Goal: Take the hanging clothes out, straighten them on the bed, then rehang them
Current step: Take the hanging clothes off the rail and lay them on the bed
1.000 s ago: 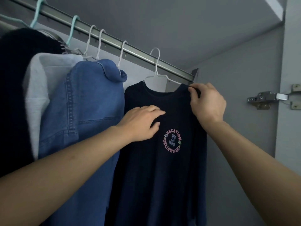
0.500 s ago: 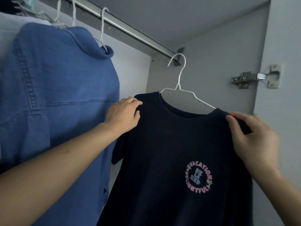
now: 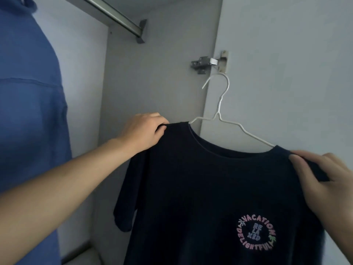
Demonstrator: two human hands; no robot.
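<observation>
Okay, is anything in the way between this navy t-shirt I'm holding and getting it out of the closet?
Nothing visible blocks it. The navy t-shirt and its white hanger are off the rail, held by the left hand and right hand. The bed isn't in view.

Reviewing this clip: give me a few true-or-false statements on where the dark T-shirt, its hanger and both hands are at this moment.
1. The white hanger hooks on the closet rail. False: its hook is free, off the rail.
2. The left hand grips one shoulder of the dark T-shirt. True.
3. The right hand hangs empty. False: it grips the other shoulder.
4. The T-shirt is on the hanger. True.
5. A blue garment hangs to the left. True.
</observation>
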